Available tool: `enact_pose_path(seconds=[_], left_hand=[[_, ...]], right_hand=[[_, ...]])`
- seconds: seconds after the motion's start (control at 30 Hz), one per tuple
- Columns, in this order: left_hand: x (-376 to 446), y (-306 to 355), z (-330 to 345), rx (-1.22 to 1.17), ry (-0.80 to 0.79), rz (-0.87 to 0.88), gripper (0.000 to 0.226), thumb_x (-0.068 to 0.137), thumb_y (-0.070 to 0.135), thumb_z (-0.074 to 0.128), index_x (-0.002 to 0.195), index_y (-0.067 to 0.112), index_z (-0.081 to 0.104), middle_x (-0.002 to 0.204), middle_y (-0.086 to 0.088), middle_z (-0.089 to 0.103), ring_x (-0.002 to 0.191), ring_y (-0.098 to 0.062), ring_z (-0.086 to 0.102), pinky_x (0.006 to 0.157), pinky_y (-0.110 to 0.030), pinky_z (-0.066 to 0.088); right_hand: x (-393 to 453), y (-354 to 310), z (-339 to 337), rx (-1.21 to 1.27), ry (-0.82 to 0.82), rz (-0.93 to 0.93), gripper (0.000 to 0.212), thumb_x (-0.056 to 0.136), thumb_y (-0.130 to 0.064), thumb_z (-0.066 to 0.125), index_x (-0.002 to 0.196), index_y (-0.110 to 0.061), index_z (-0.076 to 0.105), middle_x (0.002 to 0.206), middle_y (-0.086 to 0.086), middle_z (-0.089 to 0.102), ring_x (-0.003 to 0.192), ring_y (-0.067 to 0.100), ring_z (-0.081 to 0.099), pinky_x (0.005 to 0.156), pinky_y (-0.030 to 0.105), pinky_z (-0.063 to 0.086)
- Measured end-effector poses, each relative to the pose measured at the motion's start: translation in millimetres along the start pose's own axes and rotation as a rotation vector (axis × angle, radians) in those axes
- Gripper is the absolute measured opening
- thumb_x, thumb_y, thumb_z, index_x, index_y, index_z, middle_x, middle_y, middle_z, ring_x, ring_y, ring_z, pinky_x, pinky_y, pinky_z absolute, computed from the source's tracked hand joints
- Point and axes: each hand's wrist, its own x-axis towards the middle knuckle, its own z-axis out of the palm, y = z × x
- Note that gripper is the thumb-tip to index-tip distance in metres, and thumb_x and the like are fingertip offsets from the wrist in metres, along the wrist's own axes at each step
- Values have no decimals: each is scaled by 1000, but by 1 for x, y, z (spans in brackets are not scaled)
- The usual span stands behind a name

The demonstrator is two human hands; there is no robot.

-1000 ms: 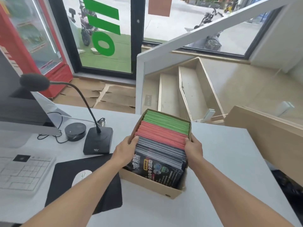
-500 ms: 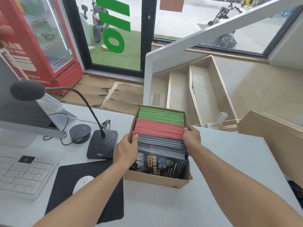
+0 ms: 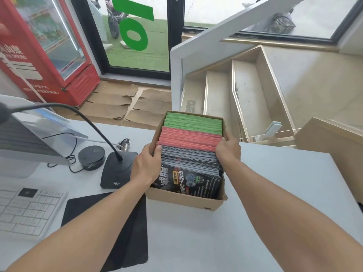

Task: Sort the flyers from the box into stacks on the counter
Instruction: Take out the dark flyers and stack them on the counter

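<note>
Both hands slid back along the box [image 3: 182, 201] near the counter's [image 3: 275, 193] far edge: left hand [image 3: 146, 165] and right hand [image 3: 227, 150] fingers now curl around the black flyers [image 3: 189, 163] at the red-flyer [image 3: 189, 138] divide, bundle about to lift.

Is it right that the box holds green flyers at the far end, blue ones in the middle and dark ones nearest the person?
Not quite: the head view shows the middle flyers are red, not blue. Green flyers at the far end of the box, dark flyers nearest.

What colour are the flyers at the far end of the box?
Green: the flyers at the far end of the box are plain green, seen in the head view.
</note>
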Motion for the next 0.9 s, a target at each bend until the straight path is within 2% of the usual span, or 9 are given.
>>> enact_pose_path(seconds=[0.2,0.27,0.33,0.4,0.5,0.57,0.67,0.77,0.9], left_hand=[[-1,0,0,33,27,-9,61,101,62,35,147,22,44,134,-10,63,121,-33,58,98,-45,50],[-2,1,-2,50,39,-23,64,101,61,36,151,21,39,140,-12,60,126,-34,56,99,-45,47],[-4,2,-2,48,56,-12,62,102,58,37,152,22,37,139,-12,60,125,-34,57,98,-44,48],[-6,2,-3,44,71,23,60,103,56,37,153,23,36,138,-10,62,123,-34,59,97,-45,50],[-7,1,-3,39,85,59,59,103,56,35,153,23,37,141,-9,60,125,-33,58,101,-47,50],[-8,3,-3,33,87,66,60,104,57,33,152,21,38,142,-9,59,127,-32,57,102,-47,47],[-10,4,-5,-17,93,84,59,105,57,29,152,22,39,144,-7,58,130,-31,54,102,-46,45],[-14,4,-7,-73,115,134,58,106,55,28,151,22,40,147,-3,55,133,-27,52,105,-44,43],[-19,4,-11,-128,150,185,56,106,55,28,146,22,47,142,-2,58,130,-23,54,102,-40,43]], right_hand=[[-11,-7,-6,-46,8,-31,36,107,-23,37,135,-36,56,114,-6,70,97,23,65,93,46,55],[-15,-14,-9,-127,56,-46,44,107,-24,43,150,-33,40,143,-3,58,121,27,60,102,46,48],[-19,-21,-12,-228,112,-167,56,104,-21,50,156,-29,30,156,-3,42,139,24,45,111,45,39],[-32,-30,-13,-285,83,-384,52,100,-21,56,150,-26,41,149,-2,47,138,20,42,116,42,35],[-76,-40,-13,-337,-234,-629,33,100,-35,60,134,-33,60,137,-12,59,128,10,50,113,40,41],[-110,-33,-10,-488,-326,-765,31,100,-43,59,128,-33,65,131,-14,63,125,8,51,110,37,41],[-142,-3,4,-597,-204,-852,39,100,-44,57,135,-29,64,136,-13,63,134,12,46,114,39,38],[-157,28,19,-595,-106,-869,47,102,-32,54,149,-26,50,152,-11,49,149,12,33,124,33,21],[-163,33,21,-552,-22,-880,42,102,-21,52,143,-27,57,147,-11,55,145,12,40,120,31,23]])
